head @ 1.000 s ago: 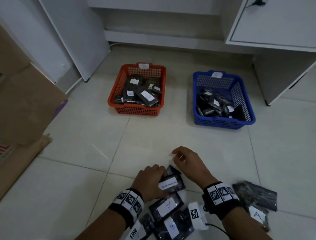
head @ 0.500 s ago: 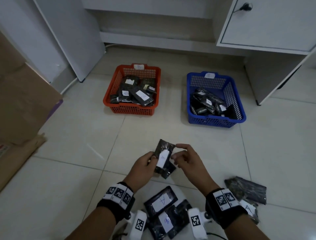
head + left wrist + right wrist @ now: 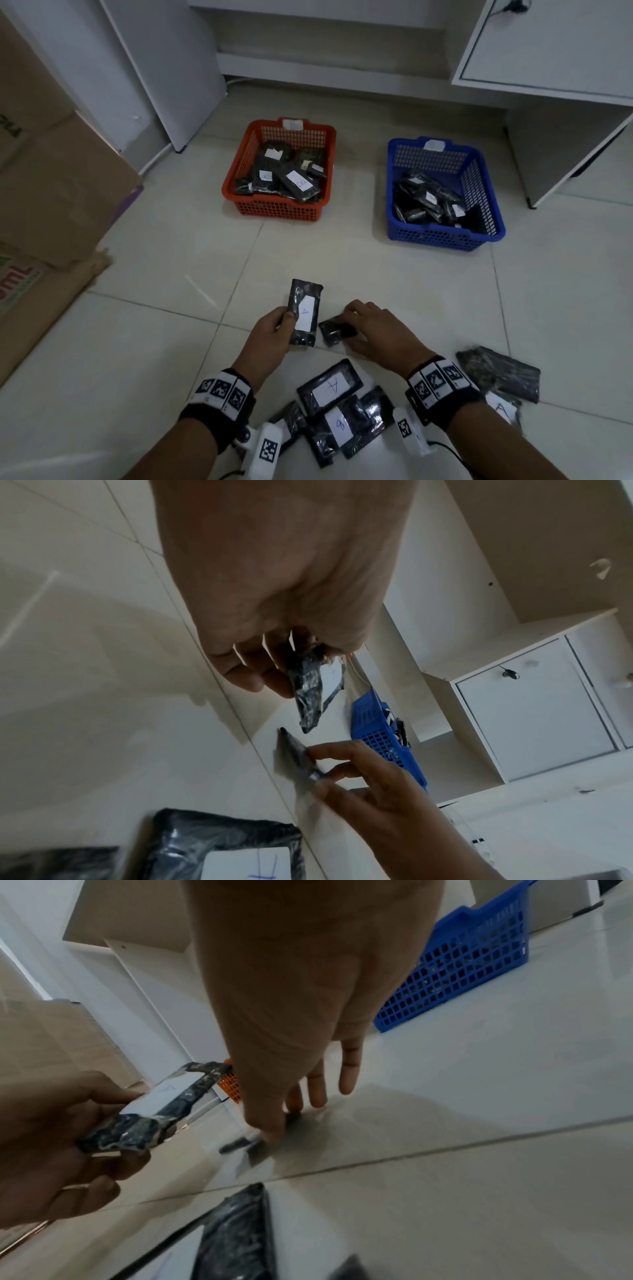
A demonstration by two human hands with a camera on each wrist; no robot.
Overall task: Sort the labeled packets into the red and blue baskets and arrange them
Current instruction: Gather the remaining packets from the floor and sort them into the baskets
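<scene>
A black plastic-wrapped packet with a white label marked "A" (image 3: 305, 313) is pinched along its lower left edge between the thumb and curled fingers of the left hand (image 3: 270, 334), and is held upright above the pale tiled floor (image 3: 171, 260), clear of it. Just beside it, a smaller black wrapped packet (image 3: 337, 330) is gripped by the thumb and first fingers of the right hand (image 3: 378, 337), low over the floor; in the right wrist view the other fingers (image 3: 350, 1069) are seen extended and slightly spread. Whether this smaller packet touches the tiles cannot be told, and its label is hidden.

Nearer the body, between the two wrists, a loose pile of black wrapped packets (image 3: 337, 407) lies on the floor, one labelled "A" on top and one labelled "B" beside it. A second small heap of black packets (image 3: 500, 383) lies to the right of the right wrist, with an "A" label showing.

Well beyond the hands, a red plastic mesh basket (image 3: 279, 207) stands on the left and a blue plastic mesh basket (image 3: 442, 236) on the right, apart from one another, each partly filled with black labelled packets. Brown cardboard boxes (image 3: 58, 192) are stacked at the far left, and white cabinets (image 3: 548, 44) stand behind the baskets.
</scene>
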